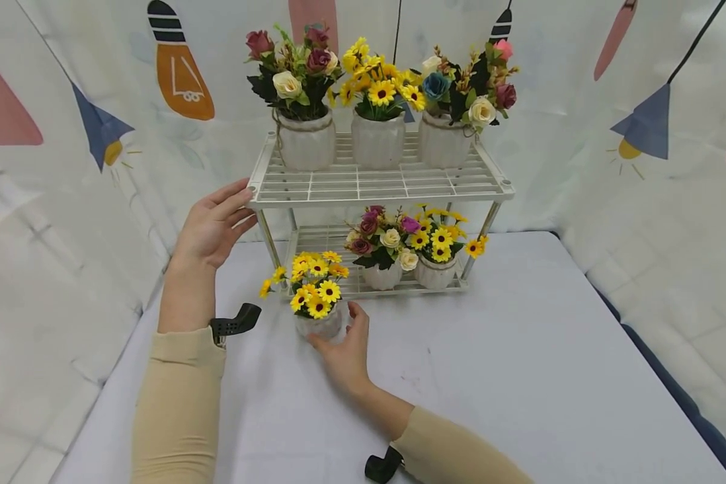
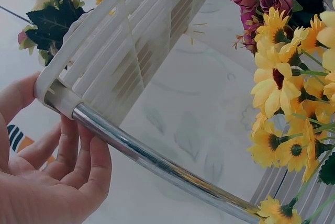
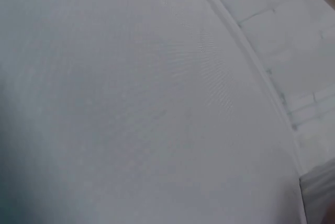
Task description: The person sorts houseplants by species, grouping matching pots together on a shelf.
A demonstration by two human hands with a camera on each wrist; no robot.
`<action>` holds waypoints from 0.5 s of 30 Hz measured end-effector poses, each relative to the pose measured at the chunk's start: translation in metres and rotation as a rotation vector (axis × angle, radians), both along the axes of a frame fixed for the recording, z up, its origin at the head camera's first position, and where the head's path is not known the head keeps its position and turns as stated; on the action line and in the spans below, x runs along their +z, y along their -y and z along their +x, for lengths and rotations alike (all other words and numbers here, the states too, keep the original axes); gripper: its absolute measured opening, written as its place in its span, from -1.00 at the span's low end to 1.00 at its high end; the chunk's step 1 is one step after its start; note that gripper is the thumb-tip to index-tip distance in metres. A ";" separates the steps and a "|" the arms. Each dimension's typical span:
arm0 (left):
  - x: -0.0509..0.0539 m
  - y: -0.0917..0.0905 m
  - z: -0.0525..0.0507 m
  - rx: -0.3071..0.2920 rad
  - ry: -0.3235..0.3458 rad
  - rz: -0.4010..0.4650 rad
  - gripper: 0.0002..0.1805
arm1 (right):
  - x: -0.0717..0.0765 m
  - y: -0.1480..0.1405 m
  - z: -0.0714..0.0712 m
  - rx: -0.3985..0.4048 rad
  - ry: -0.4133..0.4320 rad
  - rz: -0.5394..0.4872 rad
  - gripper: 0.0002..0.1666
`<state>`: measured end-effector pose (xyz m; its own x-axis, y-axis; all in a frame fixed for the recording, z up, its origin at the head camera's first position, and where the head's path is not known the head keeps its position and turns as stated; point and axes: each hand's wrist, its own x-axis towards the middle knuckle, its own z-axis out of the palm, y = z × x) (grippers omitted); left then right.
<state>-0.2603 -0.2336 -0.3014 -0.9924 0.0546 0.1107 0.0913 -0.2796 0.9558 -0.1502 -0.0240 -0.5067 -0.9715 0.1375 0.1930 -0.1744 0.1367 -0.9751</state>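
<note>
A white two-tier wire shelf (image 1: 381, 196) stands on the table. At the front left corner of its upper tier, my left hand (image 1: 212, 225) holds the edge. Up close in the left wrist view, the thumb and fingers of the left hand (image 2: 63, 166) lie around the corner and the top of the metal post (image 2: 157, 153). My right hand (image 1: 349, 349) grips a whitish pot (image 1: 319, 327) of yellow artificial daisies (image 1: 314, 286), thumb and fingers on its side. This pot is at the front left of the lower tier. Neither pot nor fingers can be made out in the right wrist view.
Three potted flower arrangements stand on the upper tier: mixed roses (image 1: 299, 74), yellow daisies (image 1: 380, 87) and another rose mix (image 1: 472, 91). On the lower tier's right are potted purple-and-cream roses (image 1: 381, 238) and potted yellow daisies (image 1: 438, 242). A white cloth (image 1: 520, 376) covers the table; a patterned curtain hangs behind.
</note>
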 end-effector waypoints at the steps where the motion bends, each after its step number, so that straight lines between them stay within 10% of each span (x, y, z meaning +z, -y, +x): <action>1: 0.000 0.000 0.000 -0.001 0.001 0.003 -0.26 | -0.001 0.002 -0.001 0.002 0.011 -0.003 0.11; 15: 0.000 0.000 0.000 -0.014 0.000 0.022 -0.24 | -0.004 0.013 -0.014 0.005 0.018 0.072 0.11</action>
